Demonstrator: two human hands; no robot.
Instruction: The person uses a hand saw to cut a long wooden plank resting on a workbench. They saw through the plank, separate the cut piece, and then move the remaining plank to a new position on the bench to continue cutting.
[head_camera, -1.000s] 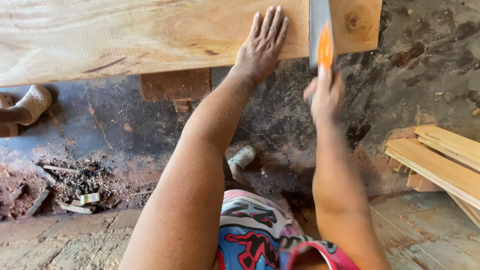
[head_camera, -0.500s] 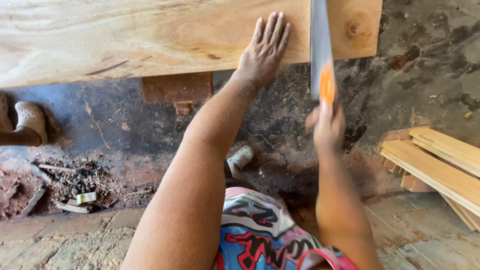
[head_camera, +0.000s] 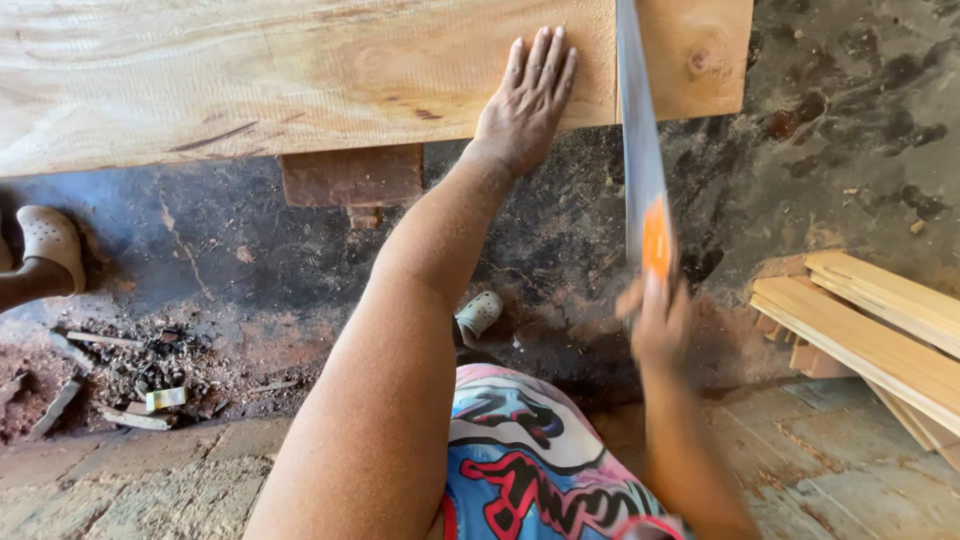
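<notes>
A wide pale wooden plank (head_camera: 250, 70) runs across the top of the view, with a knot near its right end. My left hand (head_camera: 527, 95) lies flat on the plank, fingers together, just left of the saw. My right hand (head_camera: 655, 320) is blurred and grips the orange handle of a hand saw (head_camera: 638, 140). The saw's grey blade reaches up across the plank's near edge, a short way in from the plank's right end.
A dark wooden block (head_camera: 350, 178) props the plank from below. Several pale wood strips (head_camera: 870, 320) are stacked at the right. Another person's foot in a white clog (head_camera: 45, 245) stands at the left, near a pile of wood scraps and ash (head_camera: 130, 380).
My right hand has pulled the saw back toward me and down, so more blade shows below the plank. My left hand stays flat on the plank.
</notes>
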